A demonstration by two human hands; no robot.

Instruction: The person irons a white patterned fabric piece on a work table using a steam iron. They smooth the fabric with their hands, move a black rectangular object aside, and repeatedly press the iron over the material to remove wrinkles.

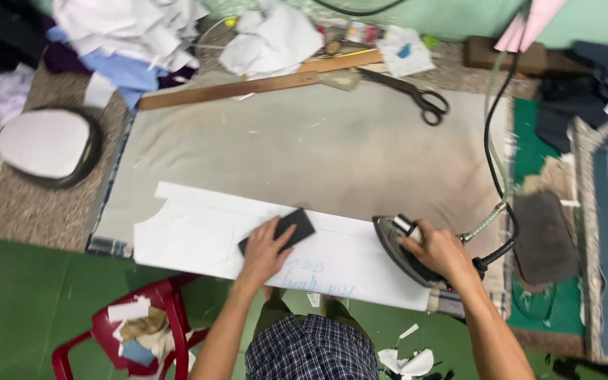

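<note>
A white paper pattern piece (198, 236) lies along the near edge of the padded ironing table (332, 148). My left hand (265, 250) presses flat on a small black rectangular piece (297, 224) that rests on the white sheet. My right hand (439, 250) grips the handle of a steam iron (399, 246), which sits on the right end of the white sheet. A black cord and a hose (490, 141) run from the iron up toward the back wall.
A long wooden ruler (248, 86) and black scissors (416, 95) lie at the table's far side, beside heaps of white and blue fabric scraps (128, 35). A white oval pad (43, 144) sits at left. A red plastic stool (142, 331) with scraps stands below.
</note>
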